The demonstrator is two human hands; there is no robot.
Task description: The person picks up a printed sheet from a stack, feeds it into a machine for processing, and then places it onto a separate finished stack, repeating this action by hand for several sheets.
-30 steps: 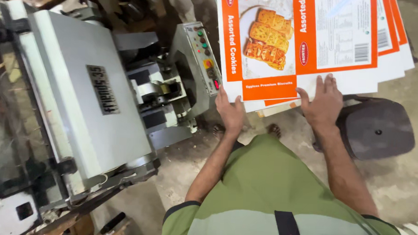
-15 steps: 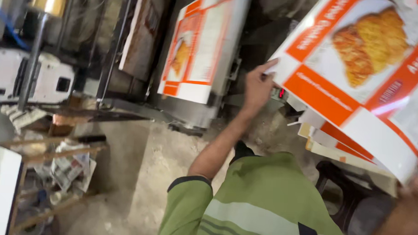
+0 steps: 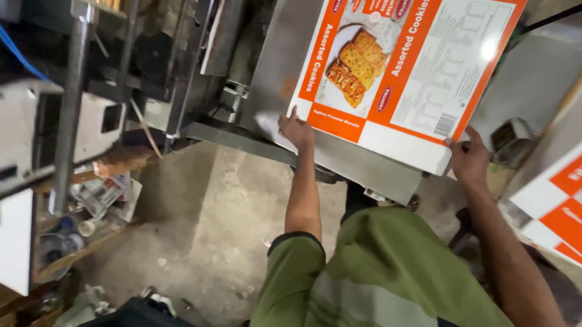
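Both grips clench one printed cardboard sheet: my left hand and right hand pinch its lower edge against a grey metal machine plate.

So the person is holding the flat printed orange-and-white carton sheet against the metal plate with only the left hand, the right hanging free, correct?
Not quite. The head view shows both hands on the flat orange-and-white printed carton sheet: the left hand at its lower left corner, the right hand at its lower right corner. The sheet does lie against the grey metal plate.
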